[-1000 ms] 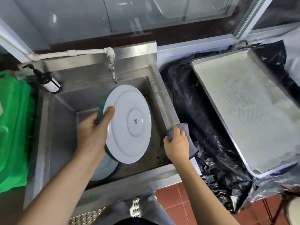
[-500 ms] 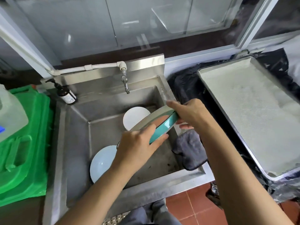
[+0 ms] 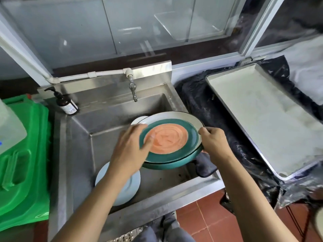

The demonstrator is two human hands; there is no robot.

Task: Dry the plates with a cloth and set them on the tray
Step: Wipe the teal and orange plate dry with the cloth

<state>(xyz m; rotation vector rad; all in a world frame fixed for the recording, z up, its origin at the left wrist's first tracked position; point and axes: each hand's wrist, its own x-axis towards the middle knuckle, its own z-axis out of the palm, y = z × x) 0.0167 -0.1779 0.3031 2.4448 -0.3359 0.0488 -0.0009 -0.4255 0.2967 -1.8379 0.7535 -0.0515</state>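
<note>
Teal plate (image 3: 174,137) with orange centre, face up, between both hands.

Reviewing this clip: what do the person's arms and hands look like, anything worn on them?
Both forearms are bare as far as the frame shows, no sleeves visible. The left hand and right hand wear no gloves; no rings, watch or bracelets are visible.

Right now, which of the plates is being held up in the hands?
The teal plate with the orange centre, gripped by both hands; the pale blue plate lies in the sink.
</note>
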